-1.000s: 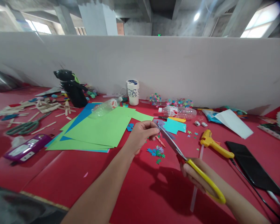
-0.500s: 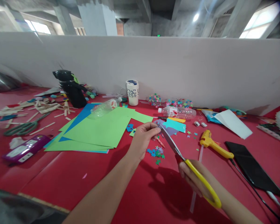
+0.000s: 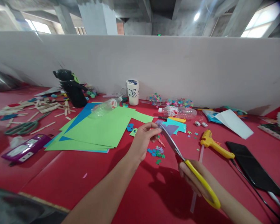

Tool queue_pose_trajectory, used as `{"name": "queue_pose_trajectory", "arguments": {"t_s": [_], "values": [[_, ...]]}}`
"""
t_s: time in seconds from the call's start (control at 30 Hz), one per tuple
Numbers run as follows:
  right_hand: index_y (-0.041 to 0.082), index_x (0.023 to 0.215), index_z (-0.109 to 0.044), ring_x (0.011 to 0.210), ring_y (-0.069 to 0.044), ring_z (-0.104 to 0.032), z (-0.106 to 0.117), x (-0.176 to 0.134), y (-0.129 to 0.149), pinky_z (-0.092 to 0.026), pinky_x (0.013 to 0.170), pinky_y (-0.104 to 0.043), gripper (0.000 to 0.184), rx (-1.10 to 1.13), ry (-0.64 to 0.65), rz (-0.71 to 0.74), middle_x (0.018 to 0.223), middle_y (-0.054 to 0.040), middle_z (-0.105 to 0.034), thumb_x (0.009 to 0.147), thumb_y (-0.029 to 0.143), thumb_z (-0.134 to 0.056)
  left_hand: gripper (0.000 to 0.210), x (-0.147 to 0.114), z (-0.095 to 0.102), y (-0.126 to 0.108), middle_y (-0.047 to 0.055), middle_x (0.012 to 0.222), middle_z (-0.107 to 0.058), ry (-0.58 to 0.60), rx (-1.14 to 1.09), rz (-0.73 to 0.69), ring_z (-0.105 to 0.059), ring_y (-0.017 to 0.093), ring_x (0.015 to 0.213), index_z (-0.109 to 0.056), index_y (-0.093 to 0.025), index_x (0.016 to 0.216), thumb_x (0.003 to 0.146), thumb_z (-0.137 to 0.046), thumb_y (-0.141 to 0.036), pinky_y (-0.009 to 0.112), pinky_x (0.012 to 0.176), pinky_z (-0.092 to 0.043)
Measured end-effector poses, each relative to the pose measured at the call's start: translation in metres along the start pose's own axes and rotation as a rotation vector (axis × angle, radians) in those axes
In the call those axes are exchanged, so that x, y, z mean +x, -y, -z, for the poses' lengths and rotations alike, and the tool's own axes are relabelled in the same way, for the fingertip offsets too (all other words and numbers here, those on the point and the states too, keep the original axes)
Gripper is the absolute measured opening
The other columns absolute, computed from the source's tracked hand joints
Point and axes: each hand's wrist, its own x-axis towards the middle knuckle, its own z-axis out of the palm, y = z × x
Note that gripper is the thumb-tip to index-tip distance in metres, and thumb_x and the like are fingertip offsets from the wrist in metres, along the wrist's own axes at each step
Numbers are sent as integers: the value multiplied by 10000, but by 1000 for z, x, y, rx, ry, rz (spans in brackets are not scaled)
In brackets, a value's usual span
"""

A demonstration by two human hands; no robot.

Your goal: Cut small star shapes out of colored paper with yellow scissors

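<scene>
My right hand (image 3: 194, 175) is wrapped round the yellow handle of a pair of scissors (image 3: 172, 144). The blades point up and left, nearly together, and their tips reach the fingertips of my left hand (image 3: 143, 140). That hand is pinched; whatever sits between its thumb and finger is too small to make out. Just behind the tips lies a purple piece of paper (image 3: 170, 129), overlapping light blue paper (image 3: 180, 126). Below my left fingers several small blue, green and purple paper stars (image 3: 156, 153) lie on the red table (image 3: 84, 193).
Left of my hands are green paper sheets (image 3: 95, 130), a plastic bottle (image 3: 107, 106) and a purple device (image 3: 26, 149). A white cup (image 3: 133, 92) stands behind. To the right lie a yellow glue gun (image 3: 216, 145), its cord, a black phone (image 3: 253, 166) and another bottle (image 3: 177, 112).
The scissor tips and my left fingertips have shifted very slightly, and a bit more of the purple paper shows behind them. Both hands keep their grips.
</scene>
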Motion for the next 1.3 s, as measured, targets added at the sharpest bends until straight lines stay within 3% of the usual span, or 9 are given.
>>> {"name": "queue_pose_trajectory", "arguments": {"t_s": [0.63,0.83,0.97,1.1,1.2,1.3], "values": [[224,561,-282,257,-42,-275,0,2,-2,-197,293,-192,451,1,5,-71,336,101,-329,766,588,-453,84,1,2,-1,-37,571,-496,50,-20,-21,-426,59,525,-562,-162,635,668,-606,-226,199,534,-331],[220,554,-306,250,-40,-277,-1,2,-2,-185,283,-191,460,25,-23,-79,330,96,-335,746,604,-469,88,1,2,-1,-40,551,-483,39,-9,-15,-416,57,512,-561,-160,624,657,-612,-226,194,521,-331],[209,585,-364,270,-40,-261,0,2,-3,-206,291,-173,467,175,-84,-51,350,110,-284,719,645,-464,88,2,2,-1,-41,544,-482,41,-16,5,-426,61,511,-566,-164,639,654,-621,-231,190,508,-328],[198,667,-440,282,-62,-313,7,4,-3,-266,300,-187,419,279,-240,-14,357,108,-313,711,607,-519,111,0,-3,5,-30,564,-512,138,41,127,-436,63,502,-581,-161,655,638,-639,-254,197,508,-334],[221,542,-371,277,-81,-361,10,9,-5,-288,314,-211,396,242,-386,-15,296,84,-339,735,508,-564,139,-6,-10,15,-15,587,-532,257,107,225,-455,71,515,-582,-154,652,624,-651,-272,208,526,-348],[220,549,-400,243,-80,-335,11,15,-9,-290,315,-222,342,335,-391,16,269,95,-327,759,432,-569,137,-8,-13,24,-12,575,-515,346,160,267,-452,79,506,-573,-158,666,628,-639,-272,210,508,-337]]}}
